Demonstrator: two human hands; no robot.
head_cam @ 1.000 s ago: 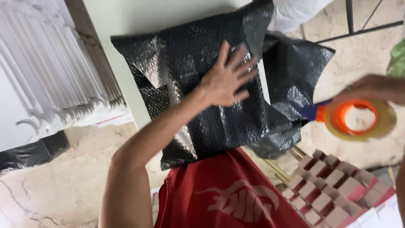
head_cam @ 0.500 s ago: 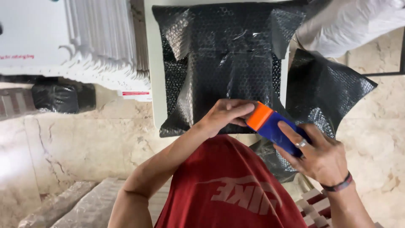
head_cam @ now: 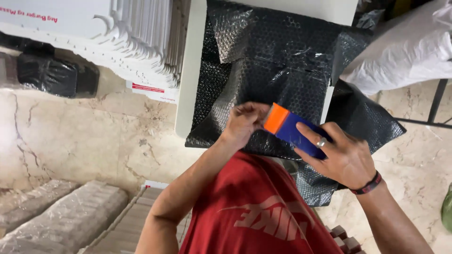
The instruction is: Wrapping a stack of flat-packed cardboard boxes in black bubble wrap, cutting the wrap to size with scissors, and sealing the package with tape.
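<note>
A parcel wrapped in black bubble wrap (head_cam: 278,61) lies on a white table (head_cam: 189,84), with loose wrap hanging off the near and right edges. My right hand (head_cam: 341,157) grips a blue and orange tape dispenser (head_cam: 292,129) at the parcel's near edge. My left hand (head_cam: 245,123) is closed beside the dispenser's orange end, fingers pinched at the wrap or the tape there; which one I cannot tell. A dark band sits on my right wrist.
A stack of flat white cardboard sheets (head_cam: 141,42) stands left of the table. A black bag (head_cam: 47,75) lies on the marble floor at the left. Clear-wrapped bundles (head_cam: 61,221) lie at lower left. A white sack (head_cam: 405,51) sits at upper right.
My left hand left the top of the parcel and came to its near edge. My right hand brought the tape dispenser in from the right to meet it.
</note>
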